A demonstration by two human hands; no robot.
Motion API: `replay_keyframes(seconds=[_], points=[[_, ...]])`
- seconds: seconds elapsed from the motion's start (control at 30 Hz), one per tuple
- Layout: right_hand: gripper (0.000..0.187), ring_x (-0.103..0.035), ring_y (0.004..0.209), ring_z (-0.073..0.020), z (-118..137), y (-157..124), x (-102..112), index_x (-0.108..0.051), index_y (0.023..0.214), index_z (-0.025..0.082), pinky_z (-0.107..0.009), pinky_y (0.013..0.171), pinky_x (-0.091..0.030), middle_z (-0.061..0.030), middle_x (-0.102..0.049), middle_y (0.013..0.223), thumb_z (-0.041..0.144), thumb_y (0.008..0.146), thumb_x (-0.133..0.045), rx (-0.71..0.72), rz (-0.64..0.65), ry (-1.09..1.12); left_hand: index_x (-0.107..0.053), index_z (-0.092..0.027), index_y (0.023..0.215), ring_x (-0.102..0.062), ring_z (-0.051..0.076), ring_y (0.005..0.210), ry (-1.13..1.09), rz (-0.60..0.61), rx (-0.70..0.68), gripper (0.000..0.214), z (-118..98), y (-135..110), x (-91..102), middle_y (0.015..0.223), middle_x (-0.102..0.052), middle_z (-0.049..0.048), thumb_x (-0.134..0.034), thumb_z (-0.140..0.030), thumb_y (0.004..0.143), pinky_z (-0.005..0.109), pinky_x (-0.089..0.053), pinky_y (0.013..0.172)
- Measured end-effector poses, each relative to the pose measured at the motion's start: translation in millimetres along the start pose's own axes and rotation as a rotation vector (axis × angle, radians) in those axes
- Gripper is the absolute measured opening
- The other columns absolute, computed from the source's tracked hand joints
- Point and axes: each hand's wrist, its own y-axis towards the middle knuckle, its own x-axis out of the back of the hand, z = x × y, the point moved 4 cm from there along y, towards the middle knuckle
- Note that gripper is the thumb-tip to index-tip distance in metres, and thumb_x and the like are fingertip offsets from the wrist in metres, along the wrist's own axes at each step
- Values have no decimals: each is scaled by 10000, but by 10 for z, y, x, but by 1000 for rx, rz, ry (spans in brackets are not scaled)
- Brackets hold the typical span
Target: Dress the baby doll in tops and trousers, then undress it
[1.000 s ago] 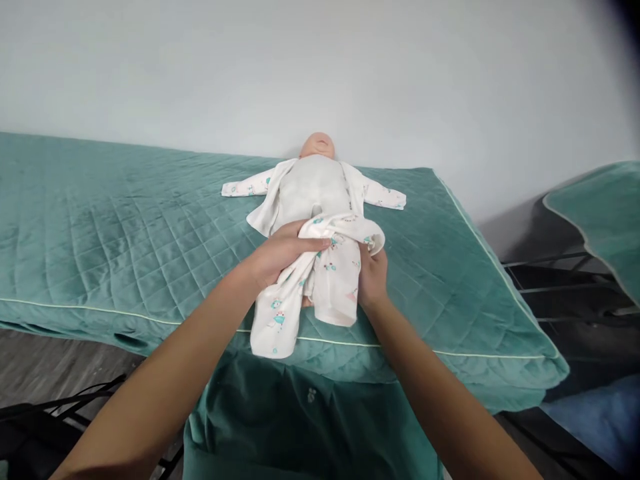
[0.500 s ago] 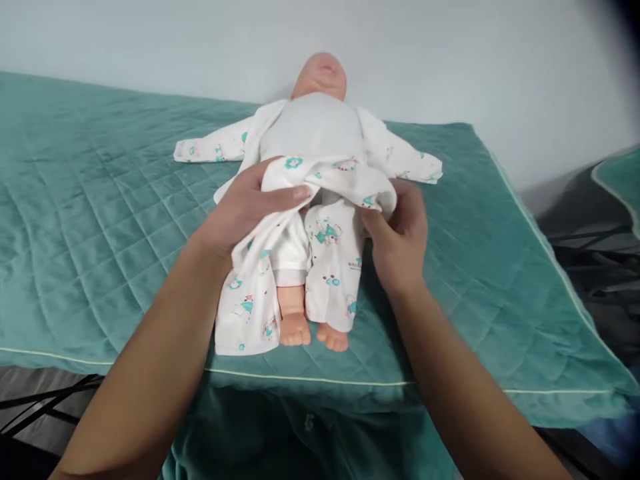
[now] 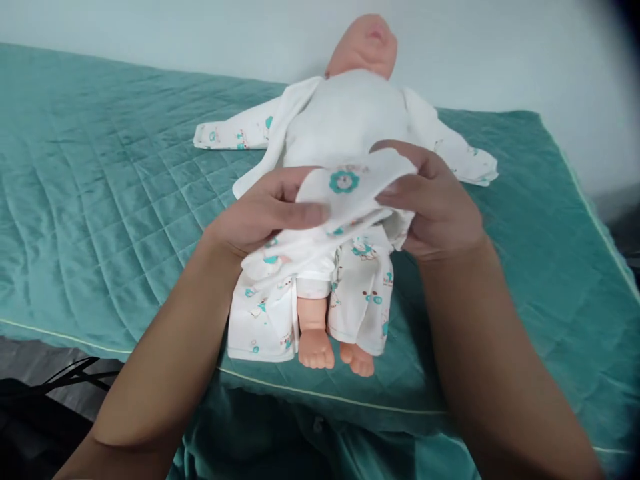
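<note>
A baby doll (image 3: pixel 313 347) lies on its back, feet towards me, with a plain white torso (image 3: pixel 350 113). It wears a white baby outfit (image 3: pixel 263 333) with teal and red prints, spread open at the chest. One leg of the outfit lies flat beside the doll's bare lower leg; the other leg is covered down to the foot. My left hand (image 3: pixel 273 210) is closed on a printed flap over the doll's lower belly, thumb on top. On the other side, my right hand (image 3: pixel 435 197) pinches the raised corner of that flap. Some of its fingers are hidden behind the cloth.
A quilted teal cover (image 3: pixel 125 200) with pale piping lies under the doll, its front edge close to me. Behind it stands a pale wall (image 3: pixel 175 33). Black metal legs (image 3: pixel 75 377) show at lower left.
My right hand has moved up and inward, lifting the flap's corner across the belly. The left hand keeps its hold on the cloth. The view has shifted closer, with the doll further right.
</note>
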Motion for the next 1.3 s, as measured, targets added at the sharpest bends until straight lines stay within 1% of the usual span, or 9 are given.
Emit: replay_keyframes(seconds=[0.2, 0.47, 0.6, 0.7, 0.77, 0.87, 1.07, 1.17, 1.3], points=[[261, -458, 549, -57, -35, 10, 18, -531, 781, 216, -199, 502, -390, 76, -509, 668, 396, 817, -716, -3, 32, 156, -746, -191, 1043, -704, 364, 1130, -198, 16, -28, 484, 33, 86, 26, 1007, -758, 15, -913, -333, 612, 394, -615, 842], [361, -663, 859, -187, 33, -33, -197, -705, 1022, 195, -286, 692, -545, 3, -716, 950, 363, 730, -835, -76, 387, -237, -716, -165, 994, -737, 229, 984, -294, 7, -239, 214, -1, 127, -43, 933, -741, 48, -721, -353, 892, 299, -584, 800], [285, -680, 854, -201, -13, -46, -150, -712, 943, 202, -306, 695, -560, -2, -698, 874, 426, 784, -786, -67, 200, -209, -715, -164, 863, -714, 206, 824, -118, 26, -210, 389, -56, 108, 74, 731, -662, 10, -834, -510, 732, 237, -522, 637], [231, -680, 841, -182, -62, -20, -71, -681, 945, 232, -289, 690, -567, 14, -670, 842, 428, 834, -730, -55, 2, -95, -729, -157, 864, -709, 258, 843, -26, 157, -9, 465, -49, 65, 93, 773, -702, 37, -985, -284, 497, 288, -542, 672], [195, -670, 806, -159, -81, -2, -53, -665, 917, 239, -274, 683, -563, 24, -658, 829, 406, 838, -729, -61, -49, -19, -734, -160, 856, -712, 261, 821, -24, 159, 82, 430, -25, 39, 89, 793, -723, 48, -971, -179, 498, 308, -550, 672], [199, -653, 760, -132, -55, 7, -77, -676, 933, 233, -262, 674, -551, 29, -668, 852, 377, 826, -761, -61, -23, 71, -733, -177, 928, -723, 238, 805, -105, 30, -6, 393, -11, 41, 68, 816, -729, 27, -932, -279, 605, 305, -566, 683], [334, -703, 852, -225, 10, -65, -197, -733, 947, 180, -304, 671, -561, -20, -732, 890, 340, 694, -882, -187, 292, -173, -702, -192, 1081, -728, 290, 1003, -276, -248, -84, 476, 64, 59, 39, 921, -725, 26, -888, -381, 686, 353, -587, 808], [297, -710, 841, -228, -18, -69, -169, -737, 927, 180, -317, 672, -569, -28, -743, 893, 372, 734, -856, -196, 242, -138, -715, -185, 1056, -725, 288, 987, -193, -218, -77, 445, 46, 61, 45, 896, -726, 29, -858, -437, 718, 338, -579, 784], [304, -719, 865, -232, -78, -20, -98, -722, 981, 197, -346, 714, -590, -32, -745, 933, 423, 793, -803, -124, 63, 59, -742, -182, 1024, -715, 245, 900, 6, 28, -110, 463, -39, 62, 36, 871, -733, 21, -900, -419, 659, 294, -561, 742]])
